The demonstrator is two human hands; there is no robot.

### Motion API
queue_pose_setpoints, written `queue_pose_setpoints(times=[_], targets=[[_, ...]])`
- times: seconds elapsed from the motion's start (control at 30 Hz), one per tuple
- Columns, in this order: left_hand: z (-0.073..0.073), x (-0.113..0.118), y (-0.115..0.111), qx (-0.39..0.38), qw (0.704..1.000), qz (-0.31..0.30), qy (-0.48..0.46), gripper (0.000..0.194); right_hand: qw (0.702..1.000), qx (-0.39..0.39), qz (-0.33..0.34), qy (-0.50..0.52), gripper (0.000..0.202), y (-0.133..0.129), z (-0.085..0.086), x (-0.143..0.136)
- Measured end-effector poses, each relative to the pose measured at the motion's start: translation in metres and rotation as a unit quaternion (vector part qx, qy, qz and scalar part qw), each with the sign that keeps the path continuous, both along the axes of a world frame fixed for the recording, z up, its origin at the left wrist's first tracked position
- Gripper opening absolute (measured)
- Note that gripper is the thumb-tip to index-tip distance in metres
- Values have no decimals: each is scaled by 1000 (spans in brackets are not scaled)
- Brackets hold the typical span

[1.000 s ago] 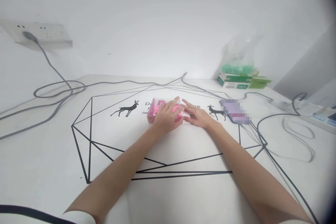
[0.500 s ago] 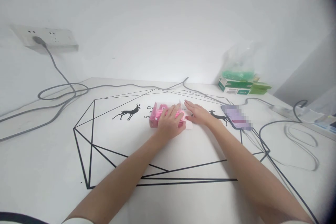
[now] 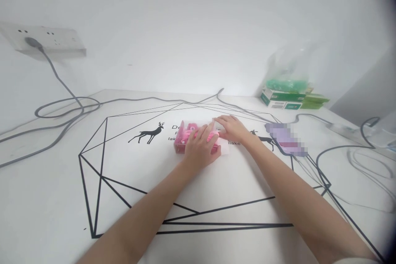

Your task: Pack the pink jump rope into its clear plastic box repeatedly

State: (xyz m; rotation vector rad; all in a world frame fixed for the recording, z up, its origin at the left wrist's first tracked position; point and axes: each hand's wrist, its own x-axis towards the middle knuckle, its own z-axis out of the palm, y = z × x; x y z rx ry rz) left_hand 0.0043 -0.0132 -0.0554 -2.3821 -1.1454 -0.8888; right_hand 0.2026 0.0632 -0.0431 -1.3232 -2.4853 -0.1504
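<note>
Box, clear and pink, lying mid-table between the deer prints, under your left hand. That hand lies palm-down, fingers extended and slightly parted over the pink contents, no closed grip evident. Your right hand is half-curled at the box's right end; whether it pinches anything, cannot tell.

Hazards, as judged: thin walls may crease if your left hand bears down too hard; box may skid if your right hand pushes unopposed; contents may spill if you tip an unclosed end.

Count: your hands, two; box, one; pink contents, number unclear; deer prints, two; phone-like slab, one, partly pixelated; plastic bag, one; wall socket panel, one; plug, one.
</note>
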Motion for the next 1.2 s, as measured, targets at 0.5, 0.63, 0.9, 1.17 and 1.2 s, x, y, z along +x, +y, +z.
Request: queue_pose_setpoints(times=[0.5,0.63,0.9,1.17,1.2], targets=[[0,1,2,30,999,-14,-18,24,997,63,-19,48,42,-31,-14,-3],[-2,1,4,66,997,-17,-24,24,997,36,20,70,46,-36,-16,1],[0,0,3,35,999,-35,-21,46,988,-57,67,126,65,-54,-22,5],[2,2,4,30,997,-76,-5,45,986,-46,51,151,40,-58,-24,3],[2,2,5,27,997,-78,-2,41,987,-43,48,149,36,-59,-24,3]])
